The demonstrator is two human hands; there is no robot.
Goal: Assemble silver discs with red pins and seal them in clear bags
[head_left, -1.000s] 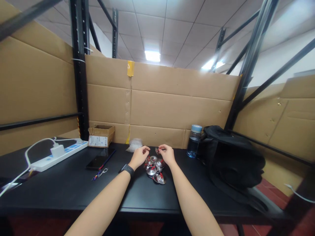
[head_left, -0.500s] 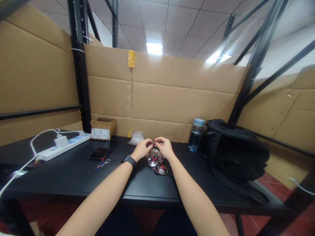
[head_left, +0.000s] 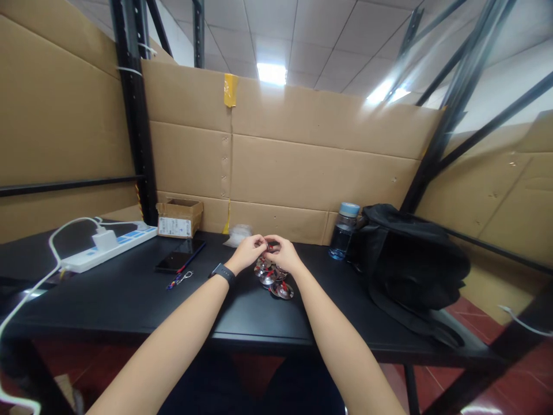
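Above a small pile of shiny domed finger cymbals (head_left: 268, 279) with red straps, my two hands meet at the fingertips. My left hand (head_left: 246, 254) is closed in a pinch on a small finger cymbal (head_left: 271, 246), of which a bit of red and metal shows. From the other side, my right hand (head_left: 284, 255) curls its thumb and fingers round the same piece. The fingers hide most of it. The pile rests on the black table, just below and in front of my hands.
Left on the black table (head_left: 142, 311) are a white power strip (head_left: 86, 257), a phone (head_left: 177, 260), a keyring (head_left: 179, 280) and an open cardboard box (head_left: 179, 219). A clear plastic bag (head_left: 238, 234) lies behind my left hand. Right stand a water bottle (head_left: 343, 230) and a black backpack (head_left: 410, 265).
The view has tilted down slightly. My right hand's fingers have opened into a wider curl around the held piece, while my left hand keeps its pinch.
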